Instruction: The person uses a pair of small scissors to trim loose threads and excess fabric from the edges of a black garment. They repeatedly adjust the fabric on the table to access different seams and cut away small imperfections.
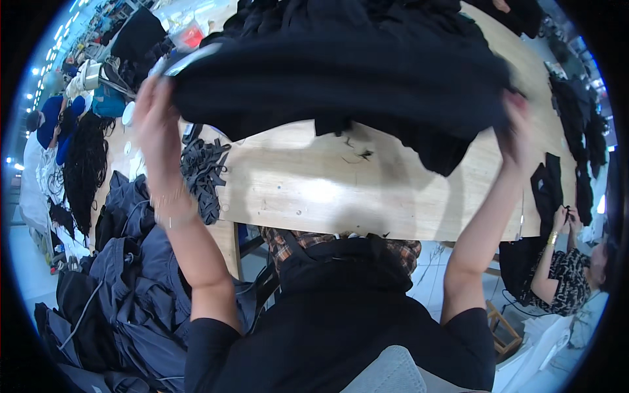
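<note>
A black garment (341,78) stretches between my two hands above the far half of the wooden table (295,190). Motion smears its outline, so I cannot tell what kind of garment it is. My left hand (156,121) is closed at its left end, and a thin bracelet circles that wrist. At the opposite end my right hand (516,134) grips the cloth, its fingers partly blurred. Behind the raised cloth lies a heap of black fabric (341,16). Loose dark thread scraps (359,155) rest on the tabletop below.
Left of centre sits a pile of dark grey straps (204,164). Dark grey garments (134,281) are heaped at my left side. A co-worker (563,281) at the right handles black cloth. Long black cords (82,170) hang at the far left. A wooden stool (503,331) stands low right.
</note>
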